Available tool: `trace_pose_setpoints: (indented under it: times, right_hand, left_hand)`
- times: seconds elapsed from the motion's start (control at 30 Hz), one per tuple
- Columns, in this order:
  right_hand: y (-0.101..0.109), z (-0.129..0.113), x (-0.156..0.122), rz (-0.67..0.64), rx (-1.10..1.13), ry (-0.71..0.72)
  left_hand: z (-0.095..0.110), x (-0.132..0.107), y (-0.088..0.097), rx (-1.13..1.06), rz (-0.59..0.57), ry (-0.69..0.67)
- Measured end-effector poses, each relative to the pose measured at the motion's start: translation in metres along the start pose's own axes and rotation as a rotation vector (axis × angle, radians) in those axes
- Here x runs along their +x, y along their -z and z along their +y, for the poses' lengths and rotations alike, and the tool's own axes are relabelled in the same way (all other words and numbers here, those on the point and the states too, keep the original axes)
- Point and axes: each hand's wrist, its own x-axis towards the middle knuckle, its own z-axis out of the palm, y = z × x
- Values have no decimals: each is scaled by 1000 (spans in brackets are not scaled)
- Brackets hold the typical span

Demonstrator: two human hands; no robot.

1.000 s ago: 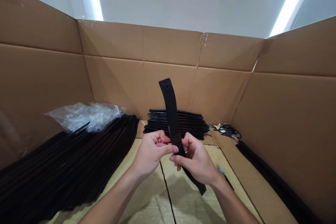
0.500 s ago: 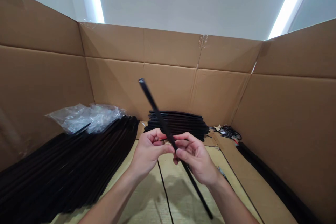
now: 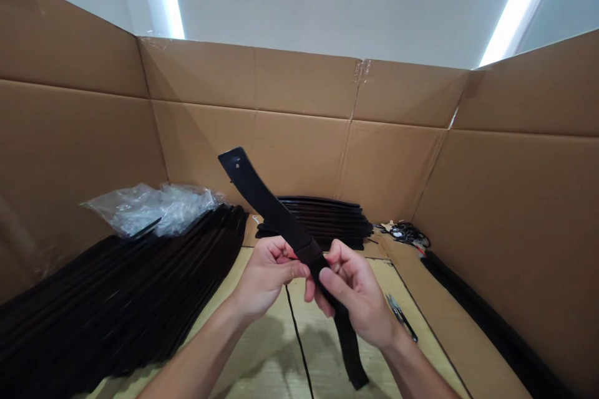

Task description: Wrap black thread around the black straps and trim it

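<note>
Turned broadside since the earlier frame, the long, black, flexible strip (image 3: 264, 199) hung above the flat pale-yellow board (image 3: 262, 349), pinched by the bare left hand (image 3: 262, 280) and right hand (image 3: 362, 299); a dark, flat band (image 3: 309, 250) already crossed it, laying-down undone.

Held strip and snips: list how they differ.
The strip is raised between the left hand and right hand; the snips lie on the board. The strip is a long, broad, curved band; the snips are far shorter and slimmer. The strip looks dark all over; the snips show grey metal. Both have dark parts.
</note>
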Motion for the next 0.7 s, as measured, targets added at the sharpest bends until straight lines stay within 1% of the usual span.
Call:
trace_pose_setpoints:
  times: [0.1,0.17,0.3,0.4,0.53,0.6,0.7]
  right_hand:
    - [-3,0,1,114,-27,-21]
    - [-5,1,1,196,-58,-49]
    - [-6,5,1,272,-79,-76]
    - [-4,5,3,251,-31,-47]
    - [5,5,8,134,11,26]
    - [11,6,11,116,-16,36]
    - [19,9,14,132,-52,30]
  left_hand:
    - [-2,0,-1,45,111,-9]
    - [-3,0,-4,74,160,-16]
    - [-4,0,-11,116,231,-41]
    - [-4,0,-12,134,289,-57]
    - [0,4,-7,87,374,-68]
    - [2,6,-5,77,369,-51]
    - [5,8,-3,110,334,-21]
